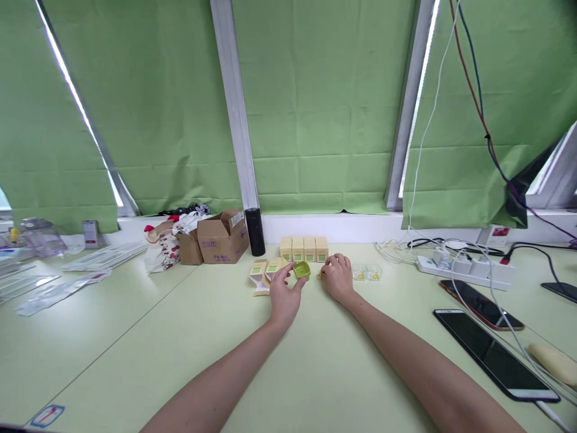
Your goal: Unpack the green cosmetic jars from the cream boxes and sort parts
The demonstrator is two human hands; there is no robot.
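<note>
My left hand point(286, 297) grips a small square yellow-green cup point(302, 270) between thumb and fingers, its open side turned toward me. My right hand point(338, 278) is closed just above the table to the right of the cup. A tiny yellowish thing point(320, 275) shows at its fingertips, too small to name. Behind both hands stands a row of small cream boxes point(309, 248) with green labels. Open folded boxes point(258, 278) lie left of my left hand. Clear plastic packs point(366, 272) with yellow pieces inside sit right of my right hand.
A brown cardboard box point(222, 237) and a black cylinder point(255, 232) stand at the back. On the right lie a white power strip point(466, 272), cables and two phones, one a large white-framed phone point(493, 353). Plastic packets point(63, 291) cover the left side.
</note>
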